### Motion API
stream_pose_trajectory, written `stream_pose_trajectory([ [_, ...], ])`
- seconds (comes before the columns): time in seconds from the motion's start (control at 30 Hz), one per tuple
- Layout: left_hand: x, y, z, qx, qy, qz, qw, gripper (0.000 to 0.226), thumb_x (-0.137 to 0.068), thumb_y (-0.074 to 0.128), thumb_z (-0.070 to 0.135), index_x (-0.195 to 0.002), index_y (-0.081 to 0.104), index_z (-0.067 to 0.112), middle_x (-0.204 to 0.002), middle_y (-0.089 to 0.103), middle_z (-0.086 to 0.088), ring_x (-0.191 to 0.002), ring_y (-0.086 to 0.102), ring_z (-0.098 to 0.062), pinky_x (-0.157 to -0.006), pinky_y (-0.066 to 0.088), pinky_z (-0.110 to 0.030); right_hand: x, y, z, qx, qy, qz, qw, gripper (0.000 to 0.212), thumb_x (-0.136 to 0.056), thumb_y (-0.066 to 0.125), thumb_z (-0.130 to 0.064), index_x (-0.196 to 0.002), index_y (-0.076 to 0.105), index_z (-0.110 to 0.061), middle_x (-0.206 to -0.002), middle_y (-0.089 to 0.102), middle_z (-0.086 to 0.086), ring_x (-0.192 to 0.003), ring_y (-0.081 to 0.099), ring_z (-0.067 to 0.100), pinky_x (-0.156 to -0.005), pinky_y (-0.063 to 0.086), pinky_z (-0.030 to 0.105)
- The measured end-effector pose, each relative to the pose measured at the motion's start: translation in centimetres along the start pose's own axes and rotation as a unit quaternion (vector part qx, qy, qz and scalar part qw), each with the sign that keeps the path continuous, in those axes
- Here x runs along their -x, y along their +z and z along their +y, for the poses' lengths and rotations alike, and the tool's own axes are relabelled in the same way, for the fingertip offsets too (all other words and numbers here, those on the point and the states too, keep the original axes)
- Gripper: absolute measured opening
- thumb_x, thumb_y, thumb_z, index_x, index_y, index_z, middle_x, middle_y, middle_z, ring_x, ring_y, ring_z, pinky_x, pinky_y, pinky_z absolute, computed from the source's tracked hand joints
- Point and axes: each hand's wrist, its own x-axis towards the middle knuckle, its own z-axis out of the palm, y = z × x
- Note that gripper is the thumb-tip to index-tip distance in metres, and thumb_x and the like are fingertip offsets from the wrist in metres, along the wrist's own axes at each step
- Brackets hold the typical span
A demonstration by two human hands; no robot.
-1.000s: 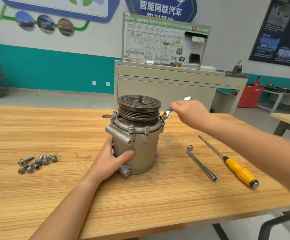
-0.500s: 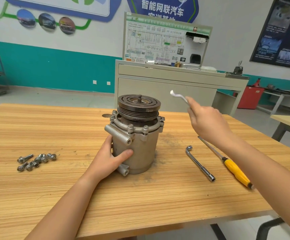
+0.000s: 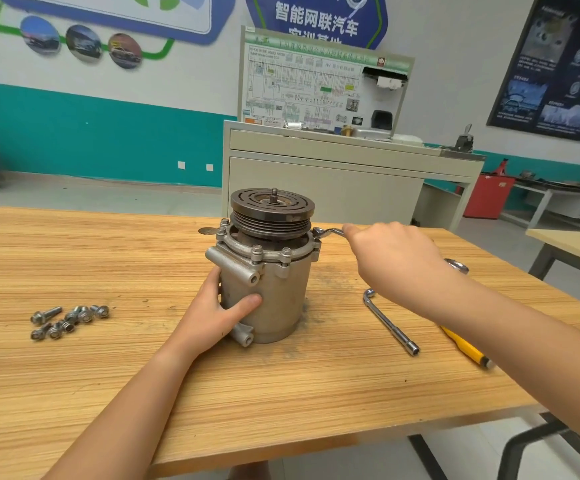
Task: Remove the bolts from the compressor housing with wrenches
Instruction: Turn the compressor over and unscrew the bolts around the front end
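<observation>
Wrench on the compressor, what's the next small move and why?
Probably swing the wrench handle to loosen: its head looks seated on the right-side flange bolt, the right hand grips the handle, and the left hand steadies the compressor housing.

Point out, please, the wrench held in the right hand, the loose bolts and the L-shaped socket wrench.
wrench (image 3: pixel 331 232): head view, bare shank near its head.
loose bolts (image 3: pixel 84 315): head view, one bolt mid-pile.
L-shaped socket wrench (image 3: pixel 390 323): head view, middle of shaft.

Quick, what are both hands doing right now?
Left hand: closed, gripping the compressor housing.
Right hand: closed, holding the wrench.
</observation>
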Motion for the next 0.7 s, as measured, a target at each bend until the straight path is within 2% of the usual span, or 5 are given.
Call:
stream_pose_trajectory([
  [0.2, 0.0, 0.0, 0.2, 0.003, 0.000, -0.001, 1.000, 0.044, -0.080, 0.071, 0.030, -0.106, 0.041, 0.048, -0.114, 0.054, 0.024, -0.096, 0.047, 0.026, -0.070, 0.041, -0.002, -0.2, -0.6, -1.3, 0.092, -0.047, -0.028, 0.994, 0.061, -0.087, 0.041, 0.005, -0.143, 0.015, 0.003, -0.058, 0.031, 0.001, -0.045, 0.029, 0.018, -0.035, 0.022, 0.027],
  [0.43, 0.1, -0.1, 0.2, 0.008, 0.004, -0.005, 1.000, 0.046, -0.080, 0.071, 0.030, -0.109, 0.041, 0.050, -0.117, 0.056, 0.020, -0.106, 0.049, 0.012, -0.079, 0.042, -0.011, -3.4, 2.2, 4.7, 0.087, -0.114, 0.042, 0.989, 0.050, -0.092, 0.035, -0.005, -0.138, 0.030, -0.024, -0.058, 0.043, -0.005, -0.045, 0.036, 0.013, -0.039, 0.022, 0.023],
  [0.53, 0.0, -0.1, 0.1, 0.010, 0.001, -0.005, 1.000, 0.048, -0.079, 0.071, 0.032, -0.111, 0.040, 0.049, -0.118, 0.055, 0.020, -0.109, 0.049, 0.008, -0.082, 0.041, -0.014, -5.5, 4.3, 4.8, 0.046, -0.098, 0.065, 0.992, 0.038, -0.091, 0.039, -0.001, -0.124, 0.044, -0.018, -0.075, 0.057, -0.001, -0.061, 0.053, 0.020, -0.046, 0.036, 0.028],
  [0.6, 0.0, -0.1, 0.0, 0.006, -0.003, -0.004, 1.000, 0.050, -0.079, 0.071, 0.032, -0.113, 0.039, 0.048, -0.118, 0.055, 0.020, -0.109, 0.049, 0.008, -0.081, 0.041, -0.014, -6.7, 5.6, 4.3, -0.006, -0.096, 0.095, 0.991, 0.031, -0.090, 0.039, 0.003, -0.115, 0.052, -0.011, -0.086, 0.064, 0.005, -0.075, 0.060, 0.025, -0.059, 0.047, 0.034],
  [0.7, -0.1, -0.1, -0.1, 0.008, -0.004, -0.004, 1.000, 0.048, -0.079, 0.072, 0.032, -0.110, 0.040, 0.050, -0.117, 0.056, 0.021, -0.106, 0.049, 0.012, -0.078, 0.042, -0.012, -8.3, 7.0, 2.9, -0.117, -0.134, 0.214, 0.961, 0.020, -0.080, 0.054, 0.012, -0.092, 0.067, 0.002, -0.085, 0.070, 0.014, -0.074, 0.066, 0.029, -0.061, 0.054, 0.037],
])
